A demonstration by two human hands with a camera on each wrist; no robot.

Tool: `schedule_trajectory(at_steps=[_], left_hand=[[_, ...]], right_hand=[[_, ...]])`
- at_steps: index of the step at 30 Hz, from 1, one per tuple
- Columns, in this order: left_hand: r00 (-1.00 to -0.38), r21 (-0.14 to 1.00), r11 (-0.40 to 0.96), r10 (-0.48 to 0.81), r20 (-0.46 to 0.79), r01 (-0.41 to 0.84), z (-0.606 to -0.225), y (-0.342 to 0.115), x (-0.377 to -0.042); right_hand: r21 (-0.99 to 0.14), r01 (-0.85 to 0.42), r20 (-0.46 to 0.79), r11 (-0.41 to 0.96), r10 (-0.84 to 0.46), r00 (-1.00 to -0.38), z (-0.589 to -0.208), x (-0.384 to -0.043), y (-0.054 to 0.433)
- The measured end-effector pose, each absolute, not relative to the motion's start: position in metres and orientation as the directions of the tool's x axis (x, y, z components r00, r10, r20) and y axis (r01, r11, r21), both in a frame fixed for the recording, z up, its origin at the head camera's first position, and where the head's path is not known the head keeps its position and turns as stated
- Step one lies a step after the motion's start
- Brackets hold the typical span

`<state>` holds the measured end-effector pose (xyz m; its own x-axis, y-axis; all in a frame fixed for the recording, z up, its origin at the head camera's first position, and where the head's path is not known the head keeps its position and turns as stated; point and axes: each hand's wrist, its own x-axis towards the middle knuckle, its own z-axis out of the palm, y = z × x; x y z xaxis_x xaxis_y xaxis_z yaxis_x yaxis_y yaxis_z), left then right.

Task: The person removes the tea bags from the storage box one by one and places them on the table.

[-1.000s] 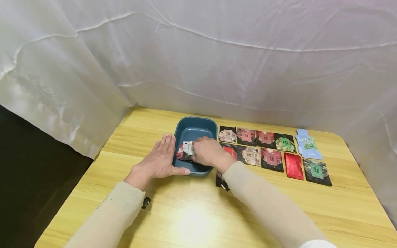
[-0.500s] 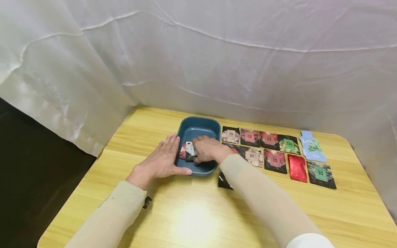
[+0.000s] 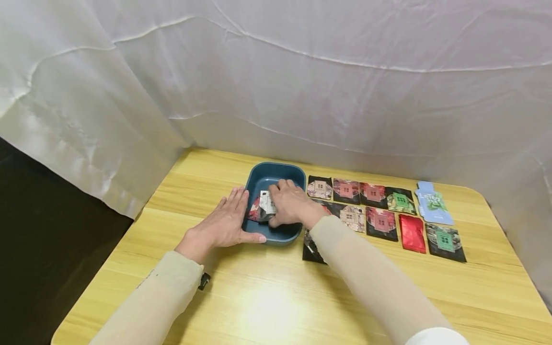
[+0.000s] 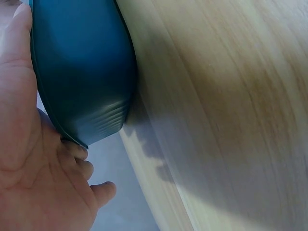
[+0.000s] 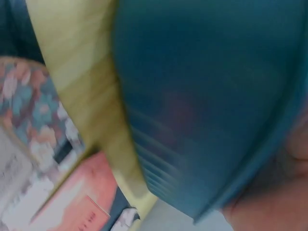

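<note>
A dark blue plastic box (image 3: 263, 182) stands near the back of the table. Along its left rim lies my left hand (image 3: 222, 221), fingers straight and thumb spread over the front rim. The left wrist view shows that palm (image 4: 38, 178) against the box's outer wall (image 4: 86, 62). Inside the box my right hand (image 3: 294, 205) holds a black-and-white sachet (image 3: 265, 203) by its right side. A red-and-black sachet (image 3: 254, 211) shows beneath it at the left; how many lie under there is hidden. In the right wrist view the box wall (image 5: 207, 86) hides the right fingertips.
Right of the box, sachets such as a pink-labelled one (image 3: 346, 191) and a plain red one (image 3: 413, 233) lie in rows. A light blue LeTea packet (image 3: 433, 203) lies at the far right. Under my right forearm sits a black sachet (image 3: 311, 249). A pale curtain (image 3: 323, 115) hangs behind.
The right hand has shifted slightly inside the box and the black-and-white sachet has turned more upright against it. The left hand stays at the rim. The whole head view has moved a little.
</note>
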<state>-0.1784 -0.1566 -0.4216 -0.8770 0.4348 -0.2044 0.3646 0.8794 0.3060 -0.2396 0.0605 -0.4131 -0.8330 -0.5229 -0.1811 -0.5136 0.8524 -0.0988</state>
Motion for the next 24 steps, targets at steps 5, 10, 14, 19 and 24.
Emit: schedule_trajectory(at_steps=[5,10,14,19,24], left_hand=[[-0.879,0.311,0.881,0.43,-0.206,0.358,-0.422,-0.157,-0.179],[-0.882,0.316,0.88,0.427,-0.198,0.355,-0.423,-0.157,-0.178],[-0.884,0.316,0.881,0.424,-0.197,0.352,-0.423,-0.157,-0.178],[-0.889,0.319,0.881,0.418,-0.185,0.348,-0.422,-0.157,-0.178],[-0.888,0.324,0.878,0.422,-0.183,0.351,-0.42,-0.157,-0.178]], right_hand=[[-0.118,-0.517,-0.14,0.848,-0.53,-0.837,-0.396,-0.232,0.07],[-0.13,-0.542,-0.083,0.83,-0.554,-0.829,-0.381,-0.223,0.084],[-0.141,-0.535,-0.055,0.833,-0.546,-0.836,-0.376,-0.213,0.1],[-0.129,-0.539,-0.001,0.833,-0.543,-0.839,-0.377,-0.199,0.13],[-0.123,-0.538,0.03,0.834,-0.539,-0.842,-0.382,-0.18,0.172]])
